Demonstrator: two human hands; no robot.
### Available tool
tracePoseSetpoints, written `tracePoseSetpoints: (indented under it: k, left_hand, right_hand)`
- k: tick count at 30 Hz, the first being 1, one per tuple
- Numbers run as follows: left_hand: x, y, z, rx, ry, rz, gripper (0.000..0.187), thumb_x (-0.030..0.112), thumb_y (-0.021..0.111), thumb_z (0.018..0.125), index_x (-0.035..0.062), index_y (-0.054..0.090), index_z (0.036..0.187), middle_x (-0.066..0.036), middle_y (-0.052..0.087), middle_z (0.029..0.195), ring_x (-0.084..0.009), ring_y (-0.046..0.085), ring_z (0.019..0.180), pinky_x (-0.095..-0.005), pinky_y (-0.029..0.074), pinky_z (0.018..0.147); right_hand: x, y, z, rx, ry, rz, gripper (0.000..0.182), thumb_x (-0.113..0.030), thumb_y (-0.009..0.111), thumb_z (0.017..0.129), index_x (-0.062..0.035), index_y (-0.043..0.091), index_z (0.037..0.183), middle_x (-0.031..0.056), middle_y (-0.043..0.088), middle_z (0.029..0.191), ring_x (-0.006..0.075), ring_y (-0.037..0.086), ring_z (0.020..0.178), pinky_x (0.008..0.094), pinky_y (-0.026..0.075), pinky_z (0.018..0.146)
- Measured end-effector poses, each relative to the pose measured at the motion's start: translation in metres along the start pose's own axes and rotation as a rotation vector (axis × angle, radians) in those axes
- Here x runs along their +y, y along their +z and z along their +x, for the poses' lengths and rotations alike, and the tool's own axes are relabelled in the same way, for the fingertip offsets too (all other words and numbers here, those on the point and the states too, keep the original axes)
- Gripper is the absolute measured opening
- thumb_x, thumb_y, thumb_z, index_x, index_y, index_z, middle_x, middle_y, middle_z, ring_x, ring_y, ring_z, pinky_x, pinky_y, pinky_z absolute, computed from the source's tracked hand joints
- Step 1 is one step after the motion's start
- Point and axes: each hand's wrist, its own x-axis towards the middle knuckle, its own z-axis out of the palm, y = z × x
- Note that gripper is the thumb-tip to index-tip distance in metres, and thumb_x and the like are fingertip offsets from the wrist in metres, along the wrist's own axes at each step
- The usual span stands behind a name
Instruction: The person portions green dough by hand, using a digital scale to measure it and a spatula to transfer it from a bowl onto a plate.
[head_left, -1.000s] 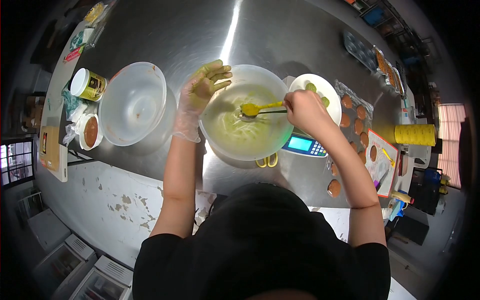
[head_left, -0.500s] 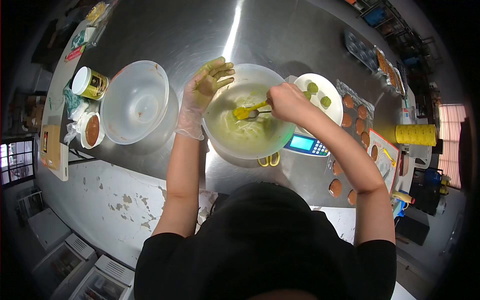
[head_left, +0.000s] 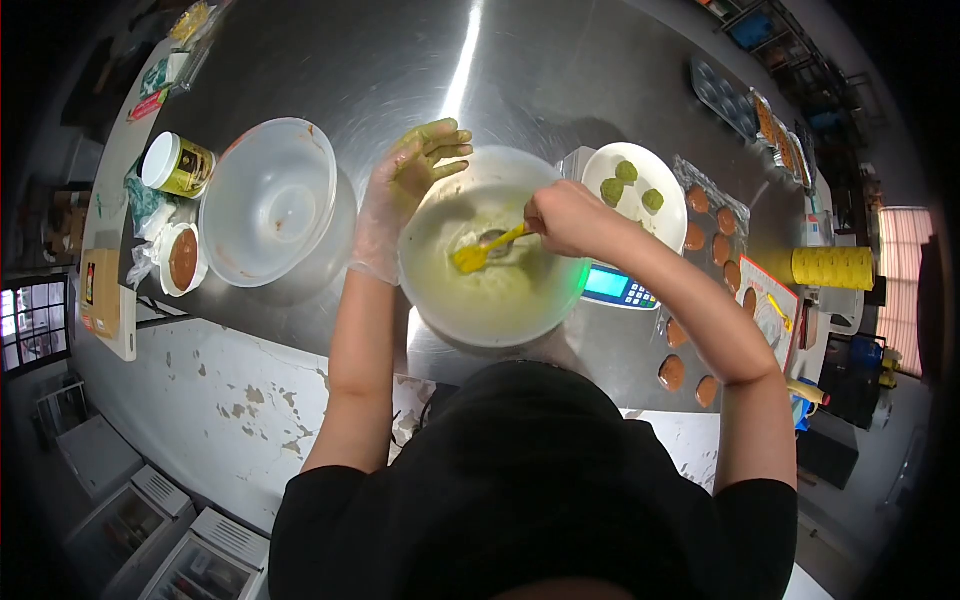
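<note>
Right now, the right hand (head_left: pixel 570 218), near the middle of the picture, is closed tight on a yellow spatula (head_left: pixel 470 259). The spatula's flat end is down in a big see-through bowl (head_left: pixel 432 305) with green smears inside. A shiny spoon (head_left: pixel 493 238) is in the bowl too, just beside the spatula. The left hand (head_left: pixel 405 175) has a clear glove with green stuff on it. It holds nothing, and its fingers are spread loosely by the bowl's upper left edge. Up and right of the bowl, green balls (head_left: pixel 653 200) sit on a white plate (head_left: pixel 668 175). Flat brown rounds (head_left: pixel 671 373) lie at the lower right of the table (head_left: pixel 400 60).
</note>
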Motion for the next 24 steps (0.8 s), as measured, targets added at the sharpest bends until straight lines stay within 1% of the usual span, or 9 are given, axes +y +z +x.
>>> tracePoseSetpoints:
  k: [4,6,9,10,12,15,18,21,24]
  left_hand:
    - [0.002,-0.002,-0.014,0.064,-0.036,0.028,0.048,0.034,0.051,0.079,-0.0004,0.055,0.112,-0.017,0.056,0.110,-0.0267,0.052,0.103,-0.0380,0.041,0.091]
    - [0.002,0.000,-0.020,0.039,-0.041,0.008,0.047,0.033,0.052,0.079,-0.0005,0.055,0.111,-0.017,0.056,0.109,-0.0264,0.053,0.102,-0.0380,0.041,0.090]
    - [0.005,0.012,-0.026,0.026,-0.109,0.004,0.046,0.032,0.054,0.079,-0.0010,0.055,0.112,-0.017,0.057,0.109,-0.0259,0.053,0.101,-0.0374,0.042,0.089]
    - [0.007,0.015,-0.027,0.026,-0.136,0.009,0.046,0.031,0.055,0.079,-0.0012,0.055,0.112,-0.017,0.057,0.110,-0.0258,0.053,0.101,-0.0371,0.043,0.089]
    - [0.007,0.011,-0.022,-0.048,-0.168,0.077,0.041,0.026,0.056,0.080,-0.0014,0.056,0.110,-0.015,0.058,0.107,-0.0237,0.056,0.099,-0.0342,0.044,0.089]
    - [0.003,0.005,-0.014,-0.114,-0.213,0.094,0.038,0.023,0.057,0.081,-0.0018,0.056,0.109,-0.014,0.059,0.107,-0.0226,0.057,0.099,-0.0324,0.044,0.089]
    - [0.000,0.006,-0.009,-0.165,-0.237,0.088,0.038,0.022,0.058,0.080,-0.0023,0.056,0.110,-0.014,0.059,0.107,-0.0226,0.057,0.100,-0.0319,0.044,0.090]
    - [0.000,0.004,-0.004,-0.232,-0.261,0.108,0.039,0.022,0.059,0.080,-0.0027,0.055,0.110,-0.014,0.059,0.107,-0.0225,0.056,0.100,-0.0321,0.044,0.090]
    - [-0.002,0.004,0.000,-0.243,-0.269,0.147,0.040,0.023,0.059,0.080,-0.0030,0.055,0.111,-0.014,0.059,0.105,-0.0224,0.056,0.100,-0.0324,0.044,0.090]
  right_hand:
    - [-0.010,0.017,-0.011,-0.035,0.005,0.076,0.013,-0.006,0.060,0.069,-0.0032,0.067,0.079,0.0193,0.063,0.075,0.0348,0.062,0.076,0.0393,0.049,0.071]
    - [-0.017,0.016,-0.019,-0.040,0.023,0.101,0.011,-0.007,0.060,0.070,-0.0029,0.067,0.078,0.0196,0.062,0.074,0.0353,0.061,0.074,0.0398,0.049,0.070]
    - [-0.016,0.005,-0.037,0.048,-0.015,0.070,0.010,-0.008,0.061,0.073,-0.0014,0.066,0.077,0.0176,0.061,0.067,0.0332,0.060,0.064,0.0392,0.048,0.062]
    - [-0.014,0.002,-0.045,0.069,-0.023,-0.001,0.009,-0.007,0.061,0.072,-0.0008,0.066,0.076,0.0174,0.061,0.066,0.0330,0.060,0.064,0.0393,0.048,0.061]
    - [-0.011,-0.001,-0.059,0.114,-0.042,-0.137,0.008,-0.006,0.061,0.069,0.0003,0.064,0.073,0.0169,0.060,0.065,0.0324,0.060,0.064,0.0394,0.048,0.061]
    - [-0.004,0.008,-0.065,0.175,-0.066,-0.230,0.014,0.000,0.056,0.060,0.0020,0.064,0.071,0.0200,0.060,0.068,0.0342,0.061,0.067,0.0400,0.050,0.066]
    - [0.006,0.010,-0.062,0.326,-0.102,-0.225,0.012,0.002,0.055,0.058,0.0019,0.064,0.068,0.0189,0.059,0.065,0.0331,0.061,0.065,0.0398,0.050,0.065]
    - [0.005,-0.004,-0.062,0.409,-0.104,-0.299,0.011,0.002,0.055,0.058,0.0015,0.063,0.065,0.0185,0.058,0.063,0.0331,0.061,0.064,0.0399,0.050,0.065]
    - [0.006,-0.015,-0.056,0.384,-0.093,-0.435,0.010,0.002,0.055,0.058,0.0011,0.063,0.064,0.0190,0.059,0.063,0.0330,0.061,0.063,0.0397,0.049,0.065]
